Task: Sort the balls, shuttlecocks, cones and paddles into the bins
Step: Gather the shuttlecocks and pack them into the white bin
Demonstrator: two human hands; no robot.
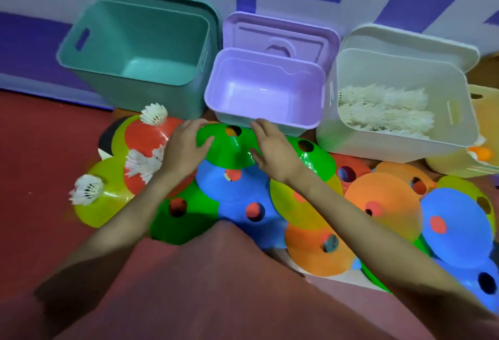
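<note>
While you kneel before bins, your left hand and right hand grip opposite edges of green cone, fingers curled over rim. Cone sits atop blue cone in pile on floor, just before purple bin. Teal bin left; white bin right holds shuttlecocks. Loose shuttlecock rests on red cone.
</note>
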